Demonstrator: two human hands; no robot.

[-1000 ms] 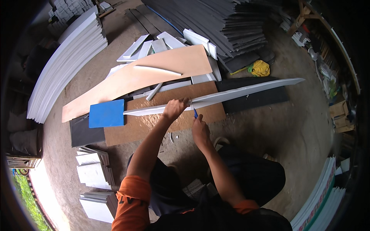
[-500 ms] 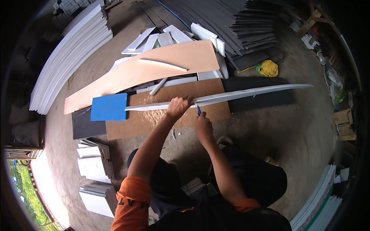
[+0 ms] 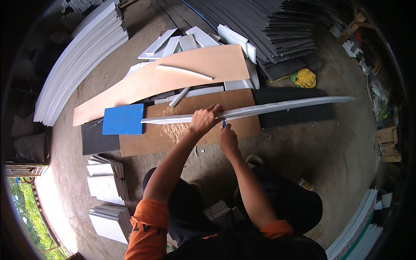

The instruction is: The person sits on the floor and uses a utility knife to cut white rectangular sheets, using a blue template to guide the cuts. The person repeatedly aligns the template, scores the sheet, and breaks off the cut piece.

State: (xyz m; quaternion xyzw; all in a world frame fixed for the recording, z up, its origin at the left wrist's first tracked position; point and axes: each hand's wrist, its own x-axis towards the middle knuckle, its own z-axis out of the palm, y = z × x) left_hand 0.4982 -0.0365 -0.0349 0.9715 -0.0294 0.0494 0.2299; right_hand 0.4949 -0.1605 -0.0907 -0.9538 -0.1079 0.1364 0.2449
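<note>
- Concrete floor [image 3: 346, 143] carried the boards and sheets.
- Left hand [image 3: 203, 121]: partly closed, fingers bent over the middle of a long white strip [image 3: 286, 104].
- Right hand [image 3: 228, 136]: closed around a blue tool [image 3: 224, 124], just beside the left; tool tip too small to assess.
- Strip position: across a brown board [image 3: 245, 126], left end at a blue panel [image 3: 123, 119], right end past a dark sheet [image 3: 299, 118].
- Beyond: peach board [image 3: 216, 58] bearing a thin white stick [image 3: 185, 72].
- Farther, right: yellow bundle [image 3: 306, 78] near stacked dark sheeting [image 3: 288, 39].
</note>
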